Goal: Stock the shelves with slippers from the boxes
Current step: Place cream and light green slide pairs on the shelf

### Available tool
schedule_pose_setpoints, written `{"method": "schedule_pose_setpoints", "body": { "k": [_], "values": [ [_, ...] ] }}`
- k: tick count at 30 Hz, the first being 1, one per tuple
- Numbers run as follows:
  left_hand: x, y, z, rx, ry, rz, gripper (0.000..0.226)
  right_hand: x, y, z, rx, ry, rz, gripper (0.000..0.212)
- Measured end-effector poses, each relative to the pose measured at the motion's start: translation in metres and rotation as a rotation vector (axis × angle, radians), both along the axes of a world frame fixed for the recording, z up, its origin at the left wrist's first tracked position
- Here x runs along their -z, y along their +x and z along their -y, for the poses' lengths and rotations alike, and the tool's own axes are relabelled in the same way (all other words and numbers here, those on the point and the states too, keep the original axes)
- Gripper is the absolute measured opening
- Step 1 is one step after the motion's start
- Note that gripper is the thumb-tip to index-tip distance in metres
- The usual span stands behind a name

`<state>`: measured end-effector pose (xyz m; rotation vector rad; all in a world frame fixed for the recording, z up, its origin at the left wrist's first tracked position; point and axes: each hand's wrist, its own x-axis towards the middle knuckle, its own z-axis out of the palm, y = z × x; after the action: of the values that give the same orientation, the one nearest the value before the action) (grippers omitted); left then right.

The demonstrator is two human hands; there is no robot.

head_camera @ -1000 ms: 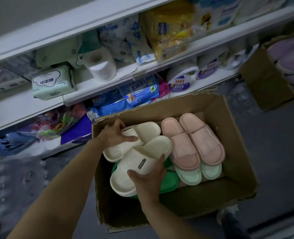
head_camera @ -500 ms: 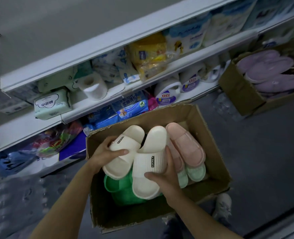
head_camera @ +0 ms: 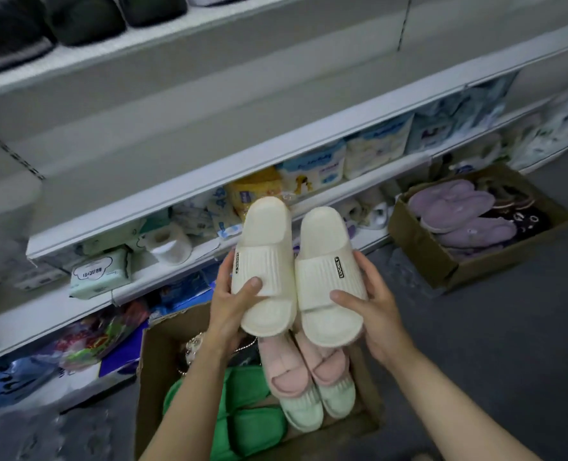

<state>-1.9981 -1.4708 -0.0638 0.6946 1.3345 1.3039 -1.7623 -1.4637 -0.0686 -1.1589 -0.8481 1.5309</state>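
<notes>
Up above the open brown cardboard box (head_camera: pixel 162 361), both cream foam slide slippers are out and held side by side, toes pointing to 12 o'clock at the white metal shelves (head_camera: pixel 209 94). Left hand (head_camera: pixel 232 307) grips the left cream slipper (head_camera: pixel 264 264), thumb over its ribbed strap; right hand (head_camera: pixel 372 307) grips the right cream slipper (head_camera: pixel 330 277) the same way. Looks like the carry step to me. Next move calls for lifting the pair to a free shelf spot, maybe near the dark shoes (head_camera: pixel 76 18) at 11 o'clock, though that corner's blurry. Pink slippers (head_camera: pixel 305 364) and green ones (head_camera: pixel 242 424) sit in the box at 6 o'clock.
</notes>
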Motion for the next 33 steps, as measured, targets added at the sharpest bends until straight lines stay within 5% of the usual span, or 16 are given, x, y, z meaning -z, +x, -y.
{"method": "schedule_pose_setpoints", "body": {
  "k": [8,17,33],
  "values": [
    [-0.078,0.136,-0.083,0.037,0.259,-0.153,0.086,-0.103,0.136,-0.086,0.072,0.257,-0.068,0.088],
    [-0.145,0.257,-0.154,0.047,0.437,-0.077,0.095,-0.178,0.255,-0.157,0.049,0.436,-0.026,0.086],
    [-0.23,0.339,-0.32,0.009,0.648,-0.082,0.091,-0.263,0.331,-0.323,0.001,0.561,-0.087,0.084]
  ]
}}
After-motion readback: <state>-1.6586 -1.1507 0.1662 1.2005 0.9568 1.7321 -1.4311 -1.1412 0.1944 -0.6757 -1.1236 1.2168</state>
